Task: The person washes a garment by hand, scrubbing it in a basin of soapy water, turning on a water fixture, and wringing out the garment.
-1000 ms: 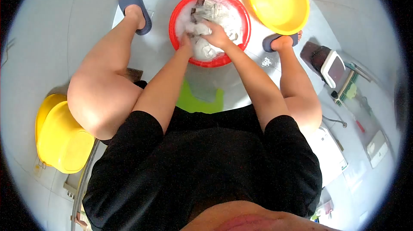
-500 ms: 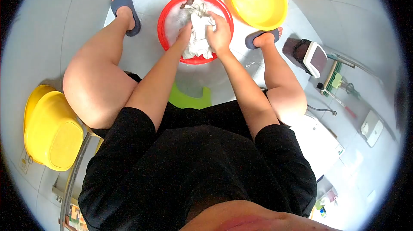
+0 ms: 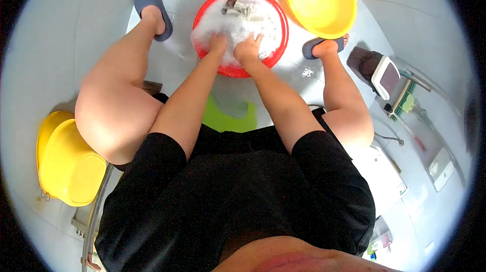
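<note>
A red basin (image 3: 285, 29) full of white suds stands on the floor in front of me. Pale cloth with a dark part (image 3: 244, 9) pokes out of the foam towards the far side. My left hand (image 3: 217, 43) reaches into the near left part of the suds, its fingertips covered by foam. Just right of it, my right hand (image 3: 247, 48) is over the near side of the basin, with fingers apart and partly sunk in the foam. Any cloth under the hands is hidden by suds.
Beyond my right foot is a yellow basin (image 3: 321, 1). Yellow tubs (image 3: 73, 171) stand at the left. A dark bin with a white-rimmed lid (image 3: 386, 78) is at the right. Part of a green stool (image 3: 230, 117) shows below the red basin. Dark slippers (image 3: 161, 14) are on my feet.
The white cloth raised between my hands half a second ago has gone down out of sight into the suds. Both hands are lower, in the foam. The whole view has shifted slightly.
</note>
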The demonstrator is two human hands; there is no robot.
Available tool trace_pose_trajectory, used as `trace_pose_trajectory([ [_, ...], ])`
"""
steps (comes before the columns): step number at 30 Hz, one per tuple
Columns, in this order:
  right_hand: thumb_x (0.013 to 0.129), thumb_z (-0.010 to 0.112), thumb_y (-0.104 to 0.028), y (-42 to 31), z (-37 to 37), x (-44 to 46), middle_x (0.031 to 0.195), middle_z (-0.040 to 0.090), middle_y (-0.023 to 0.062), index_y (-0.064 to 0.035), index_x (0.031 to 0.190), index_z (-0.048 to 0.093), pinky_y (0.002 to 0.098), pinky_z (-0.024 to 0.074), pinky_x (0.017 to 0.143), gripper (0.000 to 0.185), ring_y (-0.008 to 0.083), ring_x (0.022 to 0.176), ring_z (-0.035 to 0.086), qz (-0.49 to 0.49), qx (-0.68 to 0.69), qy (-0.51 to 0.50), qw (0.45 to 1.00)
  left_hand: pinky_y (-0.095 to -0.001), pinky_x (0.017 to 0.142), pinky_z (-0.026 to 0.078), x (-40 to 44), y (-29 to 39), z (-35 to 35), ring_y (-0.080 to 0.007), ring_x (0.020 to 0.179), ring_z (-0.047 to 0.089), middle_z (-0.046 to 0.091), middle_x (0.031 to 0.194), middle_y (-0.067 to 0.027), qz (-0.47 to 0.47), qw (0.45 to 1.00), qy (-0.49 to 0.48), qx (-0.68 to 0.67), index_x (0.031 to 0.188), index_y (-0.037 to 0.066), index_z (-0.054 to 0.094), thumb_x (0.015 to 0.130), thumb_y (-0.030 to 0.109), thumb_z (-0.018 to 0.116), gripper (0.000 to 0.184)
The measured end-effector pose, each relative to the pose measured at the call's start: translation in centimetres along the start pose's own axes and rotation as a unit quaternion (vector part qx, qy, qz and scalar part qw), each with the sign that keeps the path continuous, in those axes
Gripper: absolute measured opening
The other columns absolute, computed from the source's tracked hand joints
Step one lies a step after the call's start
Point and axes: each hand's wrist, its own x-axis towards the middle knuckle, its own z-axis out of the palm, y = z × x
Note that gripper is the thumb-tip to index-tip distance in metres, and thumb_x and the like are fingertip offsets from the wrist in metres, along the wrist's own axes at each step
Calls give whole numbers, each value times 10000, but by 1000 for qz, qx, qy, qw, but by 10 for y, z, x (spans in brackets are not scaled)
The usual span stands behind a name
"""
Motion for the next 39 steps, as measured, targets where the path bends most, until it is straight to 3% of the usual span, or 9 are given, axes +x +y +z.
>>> trace_pose_trajectory([
  [1, 936, 519, -381, 1, 12, 12, 1568, 418, 140, -203, 1518, 448, 656, 94, 1194, 612, 346, 1500, 263, -2, 206, 207, 956, -430, 1089, 414, 25, -32, 18, -383, 1302, 534, 586, 1365, -259, -21, 998, -4, -54, 1385, 22, 571, 862, 416, 635, 658],
  [6, 956, 514, -467, 31, -5, 74, 1362, 609, 203, -98, 1319, 643, 525, 304, 1161, 534, 377, 1319, 522, -4, 335, 56, 941, -494, 1038, 439, 33, -69, 26, -318, 1323, 510, 523, 1473, -133, -173, 941, -78, -280, 1469, 93, 494, 959, 662, 415, 768],
  [11, 983, 552, -353, 36, -63, -30, 1118, 689, 265, -27, 1088, 708, 485, 502, 873, 376, 431, 1037, 650, -80, 429, 383, 814, -572, 1013, 452, -51, 25, -21, -334, 1314, 508, 477, 1502, -98, -229, 910, -158, -307, 1515, 188, 418, 1004, 657, 269, 709],
  [16, 985, 570, -331, 33, -116, -107, 892, 694, 295, 44, 964, 713, 455, 516, 847, 402, 424, 954, 673, -54, 532, 333, 777, -516, 992, 522, -8, 11, 0, -312, 1206, 605, 585, 1379, -104, -211, 820, -223, -484, 1466, 180, 469, 1037, 523, 312, 572],
  [19, 1017, 538, -278, 41, -132, -140, 1013, 719, 115, 61, 1096, 670, 333, 532, 802, 372, 196, 906, 686, -57, 823, 216, 523, -538, 999, 508, -20, 34, -2, -320, 1210, 609, 614, 1351, -110, -219, 795, -271, -496, 1420, 160, 524, 1021, 495, 358, 547],
  [26, 1013, 525, -319, 78, -168, -202, 1175, 677, 117, 3, 1251, 581, 377, 496, 986, 404, 237, 1095, 654, -47, 952, 113, 282, -584, 1026, 491, -26, 38, -11, -342, 1203, 628, 652, 1316, -134, -222, 708, -409, -531, 1323, 98, 607, 1010, 423, 415, 490],
  [29, 1007, 531, -317, 80, -139, -167, 1153, 681, 118, 5, 1215, 601, 365, 487, 980, 389, 229, 1091, 645, -9, 923, 148, 355, -509, 1070, 487, -22, 22, -1, -309, 1245, 602, 613, 1353, -181, -184, 735, -403, -514, 1386, 15, 538, 1047, 244, 384, 438],
  [36, 890, 631, -240, 42, -51, -87, 1261, 651, 203, -141, 1202, 699, 405, 495, 949, 335, 331, 1154, 627, -32, 500, 368, 783, -514, 960, 548, -24, 11, -2, -334, 1100, 674, 677, 1245, -156, -272, 768, -273, -512, 1333, 72, 592, 1020, 451, 407, 525],
  [39, 812, 688, -289, 11, -9, -55, 1354, 591, 186, -214, 1250, 687, 474, 420, 1068, 445, 390, 1297, 512, -95, 393, 408, 819, -499, 871, 546, -10, 5, -5, -313, 1044, 669, 658, 1206, -144, -304, 862, -197, -354, 1358, 97, 544, 981, 515, 433, 574],
])
